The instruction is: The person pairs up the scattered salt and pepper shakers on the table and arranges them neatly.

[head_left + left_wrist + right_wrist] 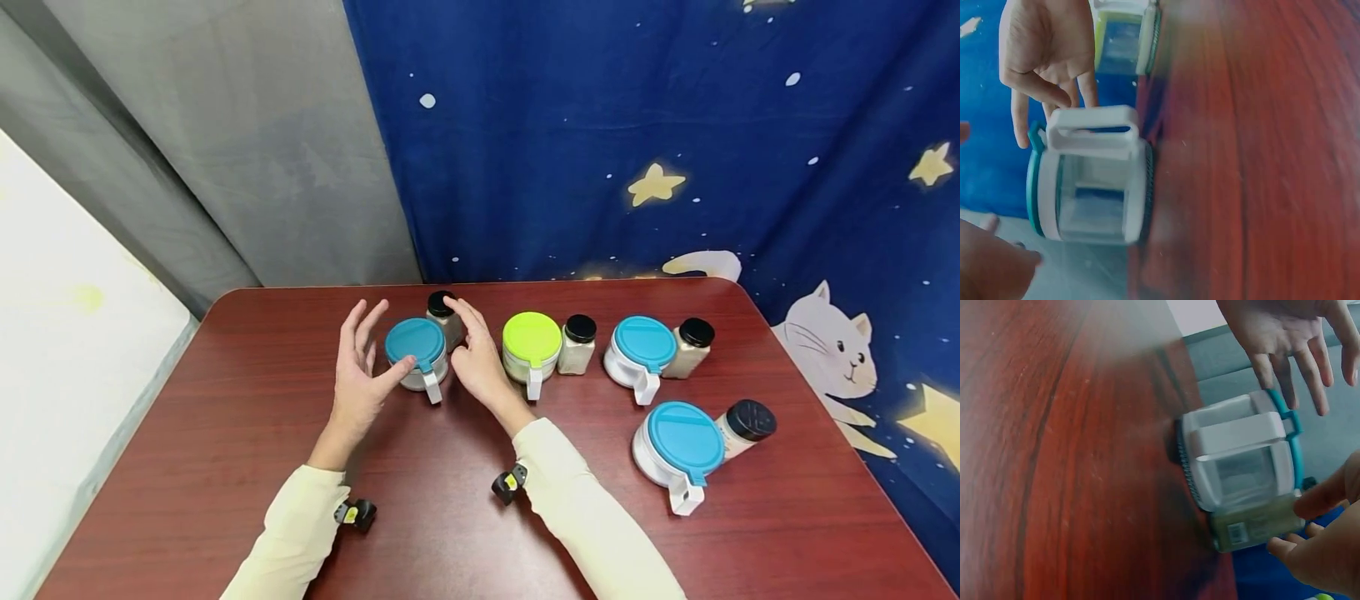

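Observation:
A seasoning jar with a blue lid (415, 340) and a white handle (1094, 119) stands upright towards the back left of the table. Behind its right side is a square glass shaker bottle (1254, 525), black-capped and holding a pale content. My left hand (358, 392) is raised at the jar's left, fingers spread, thumb reaching towards the lid's front edge; it grips nothing. On the other side, my right hand (482, 360) has its fingers stretched forward over the bottle. One fingertip overlaps the black cap (441, 302); whether it touches, I cannot tell.
Right of my hands stand a green-lidded jar (532, 337) and a black-capped bottle (577, 344). Farther right, a blue-lidded jar (642, 346) pairs with a bottle (688, 348). Nearer, another blue-lidded jar (682, 446) stands by a round black-capped shaker (746, 425). Curtains hang behind the table.

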The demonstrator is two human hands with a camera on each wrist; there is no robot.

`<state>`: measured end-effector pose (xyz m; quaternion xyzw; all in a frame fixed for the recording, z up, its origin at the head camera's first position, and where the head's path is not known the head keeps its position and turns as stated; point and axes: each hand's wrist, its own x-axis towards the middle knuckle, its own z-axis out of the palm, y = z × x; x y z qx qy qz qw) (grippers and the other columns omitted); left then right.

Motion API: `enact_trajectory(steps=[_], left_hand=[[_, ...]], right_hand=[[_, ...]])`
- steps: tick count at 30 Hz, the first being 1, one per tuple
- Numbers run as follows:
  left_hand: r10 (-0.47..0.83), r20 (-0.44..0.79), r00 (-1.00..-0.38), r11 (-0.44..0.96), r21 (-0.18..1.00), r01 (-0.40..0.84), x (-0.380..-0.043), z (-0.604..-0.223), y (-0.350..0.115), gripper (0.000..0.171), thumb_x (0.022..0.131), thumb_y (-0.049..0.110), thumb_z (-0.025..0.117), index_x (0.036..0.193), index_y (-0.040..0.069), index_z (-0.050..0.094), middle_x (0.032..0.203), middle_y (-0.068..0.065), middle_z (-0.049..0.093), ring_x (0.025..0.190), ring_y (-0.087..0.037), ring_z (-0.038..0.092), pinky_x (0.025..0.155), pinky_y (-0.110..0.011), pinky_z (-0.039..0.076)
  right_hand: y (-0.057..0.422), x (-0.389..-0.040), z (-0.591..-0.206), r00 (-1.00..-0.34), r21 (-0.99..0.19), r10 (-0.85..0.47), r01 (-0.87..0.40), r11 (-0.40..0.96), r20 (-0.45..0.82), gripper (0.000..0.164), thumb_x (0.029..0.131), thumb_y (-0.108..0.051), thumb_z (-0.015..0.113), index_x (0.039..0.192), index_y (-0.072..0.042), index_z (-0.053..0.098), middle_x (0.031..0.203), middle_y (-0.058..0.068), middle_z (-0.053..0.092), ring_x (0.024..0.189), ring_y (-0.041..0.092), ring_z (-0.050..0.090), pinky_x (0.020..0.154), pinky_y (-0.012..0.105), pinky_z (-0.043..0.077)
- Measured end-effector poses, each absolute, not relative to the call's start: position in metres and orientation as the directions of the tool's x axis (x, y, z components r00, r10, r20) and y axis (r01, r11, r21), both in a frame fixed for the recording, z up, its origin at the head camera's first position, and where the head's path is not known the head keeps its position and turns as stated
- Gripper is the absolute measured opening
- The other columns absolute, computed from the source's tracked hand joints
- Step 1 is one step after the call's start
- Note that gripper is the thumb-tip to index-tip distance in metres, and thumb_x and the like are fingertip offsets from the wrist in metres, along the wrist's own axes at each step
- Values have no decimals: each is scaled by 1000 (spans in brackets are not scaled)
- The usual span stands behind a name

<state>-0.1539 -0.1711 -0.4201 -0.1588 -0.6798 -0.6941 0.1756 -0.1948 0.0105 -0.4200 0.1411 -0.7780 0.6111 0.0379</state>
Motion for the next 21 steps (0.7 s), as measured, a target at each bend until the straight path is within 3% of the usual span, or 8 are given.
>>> enact_trajectory(steps=[3, 7, 13, 21], left_hand=[[13, 333, -943, 81, 939, 333, -157, -428, -173, 105, 82, -7, 79, 162, 16, 14, 164, -8, 25, 151, -21, 17, 120, -54, 12], [83, 208, -975, 208, 953, 221, -159, -436, -171, 122, 75, -1, 88, 163, 17, 6, 165, -14, 13, 151, -27, 15, 118, -56, 17], [144, 136, -980, 309, 935, 175, -159, -441, -167, 124, 72, 8, 92, 163, 17, 9, 157, -19, 26, 141, -34, 32, 116, -56, 22], [159, 106, -982, 308, 939, 151, -161, -443, -178, 122, 71, -1, 89, 162, 17, 10, 154, -21, 32, 140, -38, 34, 114, -59, 24]], right_hand=[[8, -200, -425, -961, -925, -166, -261, 277, 222, 85, 78, 19, 41, 155, -19, 45, 162, 8, 27, 148, 23, 25, 115, 44, 30], [7, -204, -428, -959, -903, -179, -269, 335, 220, 89, 77, 21, 43, 156, -22, 42, 165, 7, 20, 149, 24, 22, 113, 43, 32], [10, -203, -430, -947, -858, -196, -316, 405, 256, 89, 77, 24, 46, 154, -21, 41, 164, 7, 24, 147, 22, 28, 111, 40, 36], [13, -199, -433, -949, -835, -132, -315, 452, 286, 85, 76, 22, 48, 148, -24, 49, 142, 11, 38, 131, 29, 36, 107, 42, 33]])
